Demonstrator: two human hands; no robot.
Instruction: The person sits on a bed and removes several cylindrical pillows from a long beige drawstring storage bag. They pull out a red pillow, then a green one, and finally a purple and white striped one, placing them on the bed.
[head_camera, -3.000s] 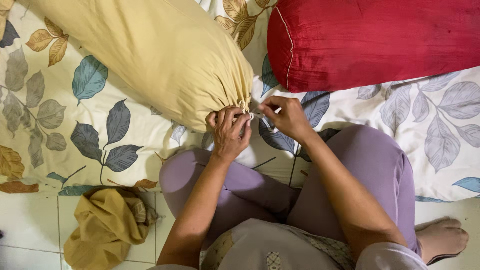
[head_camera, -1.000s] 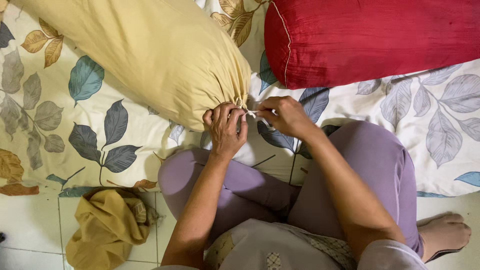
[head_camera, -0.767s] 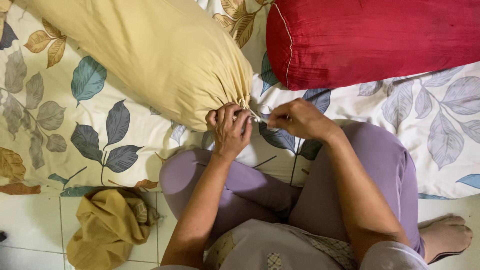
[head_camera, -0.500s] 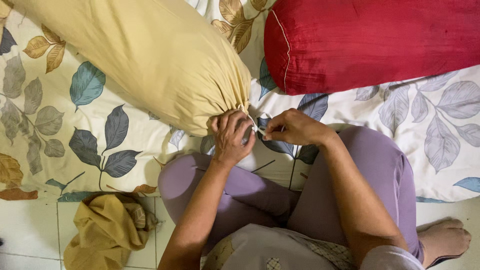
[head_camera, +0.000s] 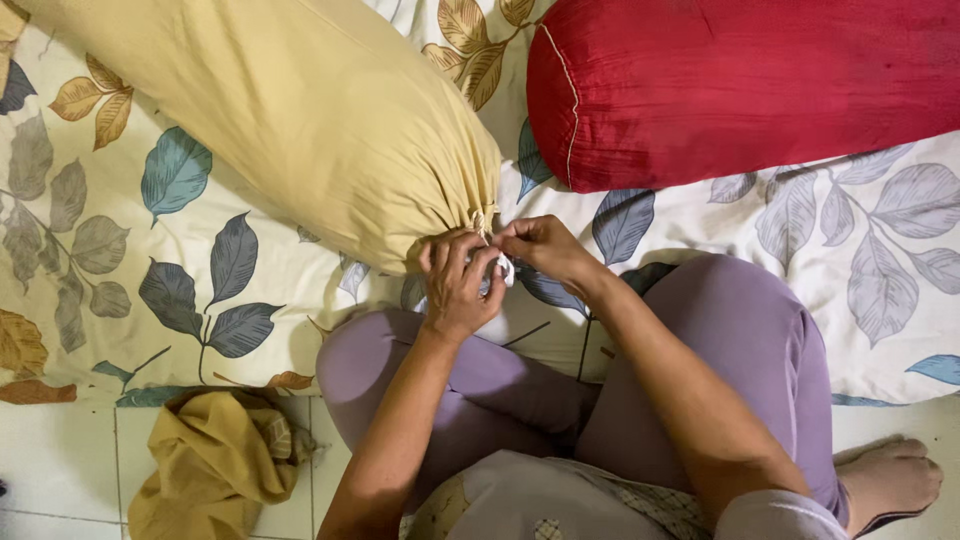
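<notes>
Since half a second ago the right hand (head_camera: 540, 247) has closed in beside the left hand (head_camera: 458, 283); both pinch the thin white drawstring (head_camera: 503, 266) at the gathered near end of the long yellow fabric bolster (head_camera: 300, 120), which stretches away up-left across the leaf-print bedsheet (head_camera: 150, 250)

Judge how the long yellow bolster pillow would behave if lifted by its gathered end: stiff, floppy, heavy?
The yellow bolster pillow looks plump and evenly stuffed, so it is probably light for its bulk and would sag rather than stay rigid. Its rounded shape suggests it could roll on the leaf-print sheet if pushed sideways. The cover puckers where the left hand and right hand pinch it, so the fabric seems soft, not slippery.
</notes>
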